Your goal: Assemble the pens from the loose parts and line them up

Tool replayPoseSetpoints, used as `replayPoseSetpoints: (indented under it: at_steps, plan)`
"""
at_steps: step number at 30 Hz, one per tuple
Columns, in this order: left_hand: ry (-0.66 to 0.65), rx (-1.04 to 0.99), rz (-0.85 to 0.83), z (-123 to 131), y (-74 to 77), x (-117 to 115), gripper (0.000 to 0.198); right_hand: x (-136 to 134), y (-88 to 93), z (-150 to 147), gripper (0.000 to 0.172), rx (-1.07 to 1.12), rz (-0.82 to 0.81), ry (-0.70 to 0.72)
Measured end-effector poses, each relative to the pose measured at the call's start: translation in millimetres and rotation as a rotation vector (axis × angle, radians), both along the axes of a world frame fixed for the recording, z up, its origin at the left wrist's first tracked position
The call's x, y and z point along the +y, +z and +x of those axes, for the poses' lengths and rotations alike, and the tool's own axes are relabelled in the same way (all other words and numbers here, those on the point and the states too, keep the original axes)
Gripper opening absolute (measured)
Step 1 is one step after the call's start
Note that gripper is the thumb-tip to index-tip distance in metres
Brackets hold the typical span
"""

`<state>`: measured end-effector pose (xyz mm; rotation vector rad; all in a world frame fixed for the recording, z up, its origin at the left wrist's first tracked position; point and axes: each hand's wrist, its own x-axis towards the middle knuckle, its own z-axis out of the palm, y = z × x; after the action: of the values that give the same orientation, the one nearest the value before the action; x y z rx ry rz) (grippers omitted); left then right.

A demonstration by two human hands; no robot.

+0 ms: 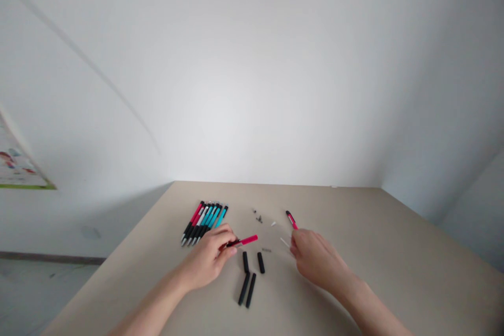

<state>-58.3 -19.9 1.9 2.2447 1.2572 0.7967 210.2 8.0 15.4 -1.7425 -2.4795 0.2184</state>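
Observation:
My left hand (216,252) is closed on a red pen barrel (249,240), whose red end points right. My right hand (311,254) is closed beside a thin white refill (285,242); its fingertips are partly hidden, so its hold is unclear. Just beyond my right hand lies another red barrel with a black clip (291,219). Between and below the hands are several black grips, one of them alone on the right (261,262). A small spring (266,250) rests between the hands. Farther back are a white cone tip (273,224) and small dark parts (259,219).
A row of assembled pens in red, white and blue (202,223) lies beyond my left hand. The beige table (378,252) meets a white wall (252,89) at its back edge. Part of a poster (19,160) shows at the far left.

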Motion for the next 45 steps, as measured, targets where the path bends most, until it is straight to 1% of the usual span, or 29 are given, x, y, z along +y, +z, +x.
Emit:
replayPoseSetpoints:
  at_steps: [5, 7, 9, 12, 16, 22, 29, 32, 33, 36, 38, 41, 45]
  plan:
    - [-0.009, 0.015, -0.003, 0, 0.7, -1, 0.020, -5, 5.7, -13, 0.018, 0.243, 0.157, 0.293]
    - [-0.021, 0.019, -0.002, 0, 1.2, -1, 0.020, -7, 6.9, -17, 0.020, 0.301, 0.216, 0.365]
    - [-0.030, 0.021, 0.000, -1, 1.6, -1, 0.020, -9, 7.2, -20, 0.022, 0.332, 0.267, 0.392]
    - [-0.031, 0.020, -0.001, -1, 1.9, -1, 0.021, -9, 7.2, -21, 0.023, 0.352, 0.308, 0.401]
    - [-0.026, 0.008, -0.003, -2, 1.6, -1, 0.022, -9, 8.6, -18, 0.023, 0.354, 0.319, 0.404]
    - [-0.010, 0.017, -0.003, -1, 0.9, -2, 0.022, -10, 9.8, -15, 0.022, 0.363, 0.330, 0.355]
    - [-0.067, 0.069, -0.019, 2, 3.0, -5, 0.021, -15, 10.2, -24, 0.016, 0.367, 0.292, 0.455]
    - [-0.065, 0.057, -0.012, 2, 0.6, -4, 0.021, -18, 12.0, -26, 0.011, 0.395, 0.281, 0.506]
    - [-0.054, 0.044, -0.009, 3, -0.3, -3, 0.022, -19, 12.5, -25, 0.012, 0.418, 0.287, 0.505]
    - [0.002, -0.014, -0.013, 2, -1.8, -2, 0.022, -18, 12.1, -20, 0.027, 0.517, 0.329, 0.444]
    - [0.037, -0.044, -0.014, 2, -1.1, -1, 0.023, -15, 10.2, -16, 0.025, 0.584, 0.359, 0.385]
    - [0.049, -0.041, -0.013, 2, 1.0, 0, 0.023, -11, 6.6, -13, 0.013, 0.653, 0.385, 0.335]
    - [0.017, 0.002, -0.011, 1, 1.7, -1, 0.022, -9, 1.7, -17, 0.019, 0.681, 0.352, 0.360]
